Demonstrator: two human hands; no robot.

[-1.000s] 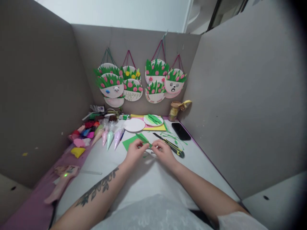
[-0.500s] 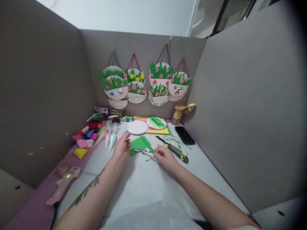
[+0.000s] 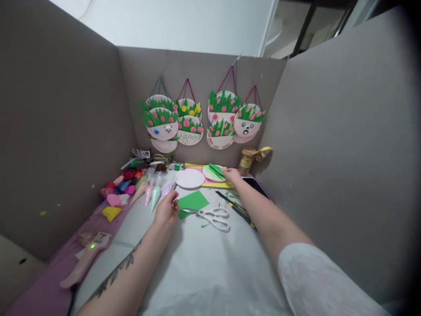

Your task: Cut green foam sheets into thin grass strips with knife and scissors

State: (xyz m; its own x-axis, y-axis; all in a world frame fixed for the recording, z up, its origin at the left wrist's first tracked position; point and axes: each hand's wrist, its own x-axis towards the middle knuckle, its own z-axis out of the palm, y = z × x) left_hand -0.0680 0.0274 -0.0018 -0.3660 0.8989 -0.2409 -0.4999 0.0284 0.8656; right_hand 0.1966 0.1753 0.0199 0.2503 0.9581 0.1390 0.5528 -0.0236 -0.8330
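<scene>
**Right hand at the strip plate, left hand at the green sheet**

Right hand [image 3: 233, 174] is stretched to the back of the white table [image 3: 204, 263], fingers at the right rim of the white paper plate loaded with green paper strips [image 3: 214, 172]. Can't tell whether they pinch anything. That plate sits on a yellow paper sheet [image 3: 219, 184], just right of a plain white paper plate [image 3: 190, 178].

Left hand [image 3: 167, 208] is nearer, fingertips bent at the left corner of the flat green paper sheet [image 3: 193, 200]. It looks like contact, but I can't tell whether it grips.

White-handled scissors [image 3: 214, 217] lie flat just right of the left hand, blades toward the green sheet. Black-and-yellow utility knife [image 3: 237, 207] lies partly under the right forearm. Black phone [image 3: 255, 184] sits by the right wall. Pastel cone-shaped piping bags [image 3: 154, 194] lie left of the left hand. Decorated paper-plate baskets [image 3: 200, 120] hang on the back panel.
</scene>
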